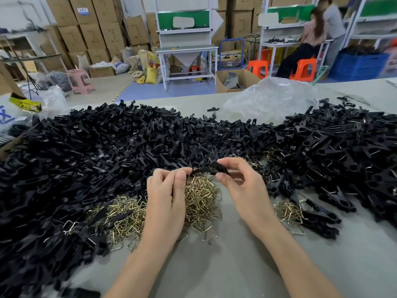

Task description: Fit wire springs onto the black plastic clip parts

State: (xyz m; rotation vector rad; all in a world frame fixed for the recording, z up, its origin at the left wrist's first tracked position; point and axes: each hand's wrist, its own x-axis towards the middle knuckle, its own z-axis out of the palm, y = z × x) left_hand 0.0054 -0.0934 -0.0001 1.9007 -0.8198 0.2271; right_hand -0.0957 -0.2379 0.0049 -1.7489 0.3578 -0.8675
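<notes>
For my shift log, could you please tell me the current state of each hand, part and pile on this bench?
black clip part, held up between both hands
left hand, pinching one end of it
right hand, pinching its other end
wire springs, loose in a pile beneath the hands
left heap of clip parts, loose, mostly without springs
right heap of clips, many with wire fitted
plastic bag, crumpled

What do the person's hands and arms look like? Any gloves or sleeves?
No gloves and no sleeves in view: the left hand and right hand are bare, and so are both forearms. No rings, watch or bracelets show. The nails that show look short and plain.
</notes>
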